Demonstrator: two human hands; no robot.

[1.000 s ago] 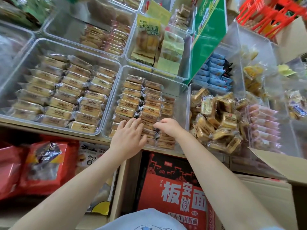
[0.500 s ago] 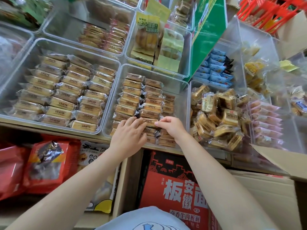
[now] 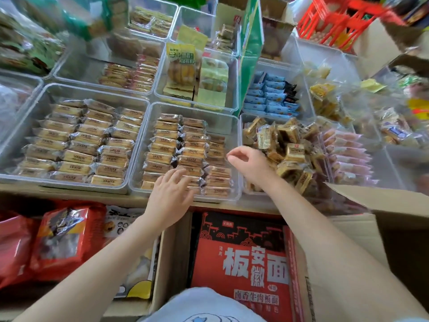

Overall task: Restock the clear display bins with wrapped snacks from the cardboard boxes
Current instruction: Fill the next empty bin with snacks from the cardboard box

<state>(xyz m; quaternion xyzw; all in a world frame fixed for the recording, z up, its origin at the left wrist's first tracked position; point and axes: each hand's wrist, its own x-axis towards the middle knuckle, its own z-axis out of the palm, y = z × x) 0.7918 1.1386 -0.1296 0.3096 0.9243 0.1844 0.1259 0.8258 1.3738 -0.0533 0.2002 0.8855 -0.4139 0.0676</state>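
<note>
A clear display bin (image 3: 216, 123) in the middle holds rows of tan wrapped snack bars (image 3: 167, 145). My left hand (image 3: 170, 196) lies flat with straight fingers on the nearest bars in that bin. My right hand (image 3: 249, 163) hovers above the bin's right wall, fingers loosely curled, holding nothing. A cardboard box (image 3: 343, 247) with an open flap stands at the lower right, its inside hidden. Another clear bin (image 3: 46, 91) to the left is packed with the same kind of bars.
A bin of gold wrapped squares (image 3: 290, 145) and pink packs (image 3: 346, 154) sits right of my hand. Blue packets (image 3: 271, 94) lie behind, beside a green divider (image 3: 250, 49). A red printed carton (image 3: 243, 259) and red bags (image 3: 60, 240) are below the shelf. A red basket (image 3: 336, 17) is top right.
My right hand lifted off the bars and moved right and up, now empty above the bin wall. My left hand stayed on the front rows. The view shifted slightly.
</note>
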